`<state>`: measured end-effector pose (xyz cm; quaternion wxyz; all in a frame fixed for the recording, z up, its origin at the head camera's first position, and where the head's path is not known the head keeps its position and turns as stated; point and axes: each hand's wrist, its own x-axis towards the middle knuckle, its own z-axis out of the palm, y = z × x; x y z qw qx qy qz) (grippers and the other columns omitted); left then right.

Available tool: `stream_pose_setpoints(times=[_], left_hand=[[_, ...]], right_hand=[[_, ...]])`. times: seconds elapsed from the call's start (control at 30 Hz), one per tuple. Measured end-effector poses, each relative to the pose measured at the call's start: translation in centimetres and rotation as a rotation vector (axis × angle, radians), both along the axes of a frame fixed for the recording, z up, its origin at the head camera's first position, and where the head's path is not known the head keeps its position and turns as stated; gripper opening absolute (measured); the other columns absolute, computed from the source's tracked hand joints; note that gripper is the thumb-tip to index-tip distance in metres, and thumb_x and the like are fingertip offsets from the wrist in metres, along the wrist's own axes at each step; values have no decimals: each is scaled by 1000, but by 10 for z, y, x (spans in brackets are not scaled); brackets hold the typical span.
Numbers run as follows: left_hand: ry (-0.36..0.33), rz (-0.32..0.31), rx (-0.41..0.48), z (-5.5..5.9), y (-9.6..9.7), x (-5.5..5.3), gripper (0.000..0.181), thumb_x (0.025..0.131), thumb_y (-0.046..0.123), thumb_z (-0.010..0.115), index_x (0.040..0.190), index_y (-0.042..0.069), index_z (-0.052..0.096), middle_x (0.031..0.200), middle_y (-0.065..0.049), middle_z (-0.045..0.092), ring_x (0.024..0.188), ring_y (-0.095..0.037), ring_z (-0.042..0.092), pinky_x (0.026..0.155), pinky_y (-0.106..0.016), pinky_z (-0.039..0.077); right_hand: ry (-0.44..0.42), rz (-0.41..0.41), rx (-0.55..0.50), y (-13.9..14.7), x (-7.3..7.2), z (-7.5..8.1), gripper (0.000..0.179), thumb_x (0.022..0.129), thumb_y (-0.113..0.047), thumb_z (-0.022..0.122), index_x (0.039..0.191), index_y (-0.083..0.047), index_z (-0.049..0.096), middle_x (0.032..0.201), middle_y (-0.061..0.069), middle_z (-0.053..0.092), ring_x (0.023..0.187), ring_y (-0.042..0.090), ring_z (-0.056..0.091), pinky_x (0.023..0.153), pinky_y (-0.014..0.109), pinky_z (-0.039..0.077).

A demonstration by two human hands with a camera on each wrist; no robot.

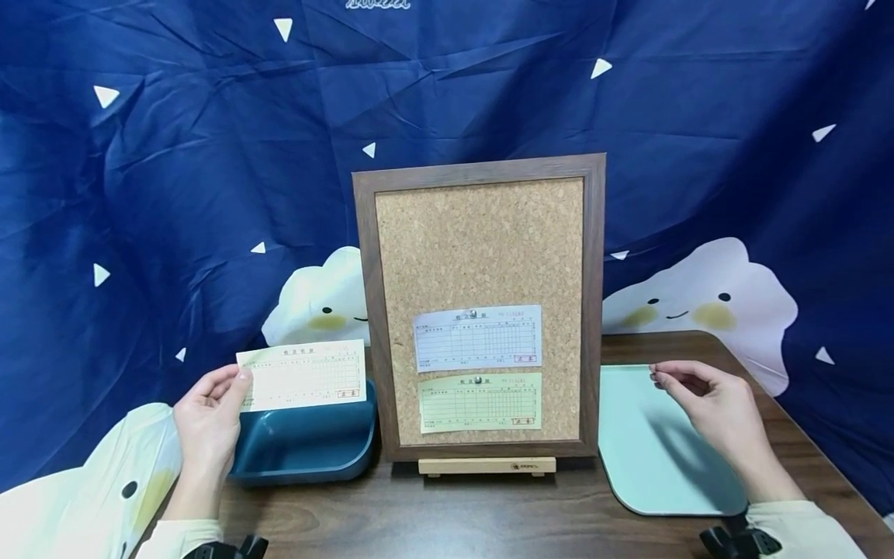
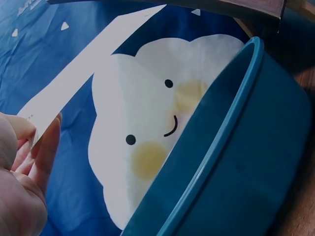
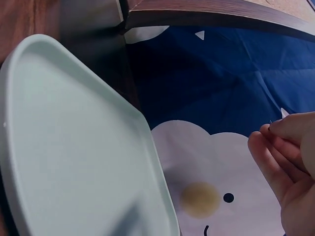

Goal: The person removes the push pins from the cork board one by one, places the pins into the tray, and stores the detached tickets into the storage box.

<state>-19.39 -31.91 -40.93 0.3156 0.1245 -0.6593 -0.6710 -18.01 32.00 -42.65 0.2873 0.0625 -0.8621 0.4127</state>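
My left hand [image 1: 209,419] pinches a cream receipt slip [image 1: 303,376] by its left end, between thumb and fingers, above a dark blue bin [image 1: 300,473]. On the framed corkboard [image 1: 482,241] two slips are fixed, each by a silver pushpin at its top: a bluish slip [image 1: 478,341] above a green slip [image 1: 482,405]. Over the pale green tray [image 1: 639,435], my right hand [image 1: 719,411] has thumb and fingertips pressed together on a tiny pin [image 3: 270,122]. Only its thin point shows in the right wrist view; the fingertips hide its head.
The corkboard leans upright on a small wooden stand [image 1: 486,466] between bin and tray. All stand on a dark wooden table [image 1: 391,520]. A blue cloth [image 1: 475,93] with clouds and triangles hangs behind and drapes at the left.
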Motion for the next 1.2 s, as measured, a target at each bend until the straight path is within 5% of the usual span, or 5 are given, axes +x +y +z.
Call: stream_pose_setpoints(times=[0.2,0.47,0.93,1.2], left_hand=[[-10,10,-18,-1,-2,2,15,95,2,80,96,17,79,76,17,76,69,3,66,66,-8,52],[-55,34,-53,1,-5,8,14,95,6,81,95,20,79,74,19,75,68,3,65,65,-8,51],[-191,78,-162,-6,-15,18,7,98,14,81,103,18,78,75,25,70,70,4,61,64,-8,48],[-253,72,-277,-13,-16,21,22,101,20,78,116,4,77,77,30,66,77,7,61,68,-8,48]], right_hand=[[-15,-11,16,2,1,-5,15,100,-11,79,108,1,81,87,-8,83,80,-24,65,69,3,50],[-19,3,9,2,1,-14,14,94,4,79,107,3,81,92,-47,65,82,-26,63,70,2,49],[-50,16,-12,3,4,-23,13,94,4,78,107,5,79,93,-48,65,82,-25,64,71,2,50],[-85,13,0,5,6,-32,13,95,2,78,107,5,80,92,-47,64,82,-26,62,71,2,49]])
